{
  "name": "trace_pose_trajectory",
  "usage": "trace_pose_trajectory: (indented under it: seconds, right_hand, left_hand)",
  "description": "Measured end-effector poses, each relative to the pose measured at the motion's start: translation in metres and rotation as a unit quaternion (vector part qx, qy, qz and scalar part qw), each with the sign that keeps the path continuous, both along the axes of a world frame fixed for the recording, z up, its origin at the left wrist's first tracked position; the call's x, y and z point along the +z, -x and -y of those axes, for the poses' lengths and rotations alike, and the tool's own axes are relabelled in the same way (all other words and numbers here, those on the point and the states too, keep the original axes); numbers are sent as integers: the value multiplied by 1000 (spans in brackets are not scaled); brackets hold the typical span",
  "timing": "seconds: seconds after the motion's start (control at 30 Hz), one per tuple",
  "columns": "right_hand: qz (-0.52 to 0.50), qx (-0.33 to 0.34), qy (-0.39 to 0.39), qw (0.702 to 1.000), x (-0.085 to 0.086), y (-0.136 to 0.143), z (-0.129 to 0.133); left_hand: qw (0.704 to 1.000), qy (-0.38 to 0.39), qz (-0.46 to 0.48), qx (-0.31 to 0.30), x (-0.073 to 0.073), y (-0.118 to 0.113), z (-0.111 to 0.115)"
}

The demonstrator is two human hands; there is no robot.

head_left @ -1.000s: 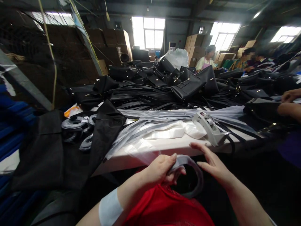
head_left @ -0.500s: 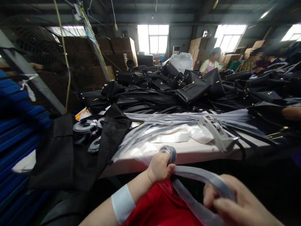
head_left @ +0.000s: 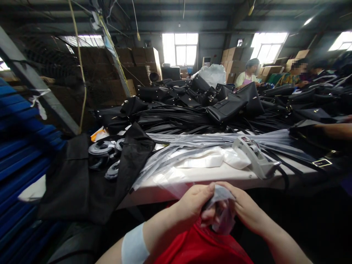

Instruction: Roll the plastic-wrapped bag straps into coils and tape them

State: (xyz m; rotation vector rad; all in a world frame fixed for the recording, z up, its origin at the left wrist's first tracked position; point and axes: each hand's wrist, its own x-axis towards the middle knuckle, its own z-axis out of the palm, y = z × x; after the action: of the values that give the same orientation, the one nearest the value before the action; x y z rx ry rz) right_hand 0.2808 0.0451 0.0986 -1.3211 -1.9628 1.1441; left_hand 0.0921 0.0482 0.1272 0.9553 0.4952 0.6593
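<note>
A strap in a clear plastic sleeve (head_left: 222,193) is coiled between my two hands, just in front of the table edge. My left hand (head_left: 194,201) is closed around the coil, its thumb lying on top. From the other side my right hand (head_left: 244,206) grips the same coil, its fingers partly hidden behind the plastic. Beyond them, more plastic-sleeved straps (head_left: 176,146) lie lengthwise across the white table (head_left: 154,194). To the left, several rolled straps (head_left: 100,147) rest in an open black fabric bag (head_left: 66,179).
A grey tape dispenser-like device (head_left: 254,159) stands at the table's front right. Black leather bags (head_left: 227,106) and loose black straps are heaped behind. Blue stacked panels (head_left: 24,154) and a slanted metal post (head_left: 46,88) are at left. Another person's arm (head_left: 334,131) reaches in at right.
My right hand has come up and left to meet my left hand. The loose length of sleeved strap that hung between them is now gathered into the coil.
</note>
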Motion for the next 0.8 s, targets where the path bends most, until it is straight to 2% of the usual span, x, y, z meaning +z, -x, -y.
trace_pose_trajectory:
  seconds: [0.07, 0.1, 0.17, 0.2, 0.23, 0.27, 0.33, 0.4, 0.47, 0.5, 0.53, 0.63, 0.7, 0.8]
  right_hand:
    - [-12, 38, 42, 998, -1, 8, 5]
    - [-17, 72, 80, 994, 0, 13, 13]
    - [-24, 152, 172, 973, 5, 23, 34]
    - [-30, 176, 208, 962, 10, 24, 45]
    - [-37, 181, 232, 955, 16, 23, 53]
    - [-50, 163, 244, 955, 22, 17, 59]
    - [-98, 76, 234, 964, 34, -4, 57]
    - [-155, -15, 199, 968, 41, -29, 40]
    - [-157, -81, 152, 972, 41, -49, 19]
    - [-133, -100, 125, 978, 38, -55, 8]
    - [-96, -108, 99, 985, 34, -58, 0]
    - [31, -92, 22, 995, 13, -55, -14]
    - [95, -90, -17, 991, -3, -51, -15]
    - [120, -78, -24, 990, -19, -47, -14]
  left_hand:
    - [989, -25, 42, 141, 12, 0, -6]
    - [970, -60, 54, 229, 16, 1, -10]
    - [902, -179, 26, 393, 16, 5, -22]
    - [861, -251, -18, 441, 12, 8, -28]
    - [824, -321, -76, 460, 5, 12, -35]
    - [795, -382, -141, 449, -3, 15, -40]
    - [761, -475, -259, 357, -22, 23, -45]
    - [735, -541, -333, 239, -37, 26, -43]
    - [721, -564, -374, 151, -45, 26, -36]
    - [731, -553, -382, 118, -46, 25, -33]
    - [755, -528, -379, 90, -46, 23, -30]
    - [870, -387, -306, 22, -41, 19, -27]
    - [930, -269, -252, -9, -34, 18, -28]
    - [972, -142, -182, -38, -22, 18, -28]
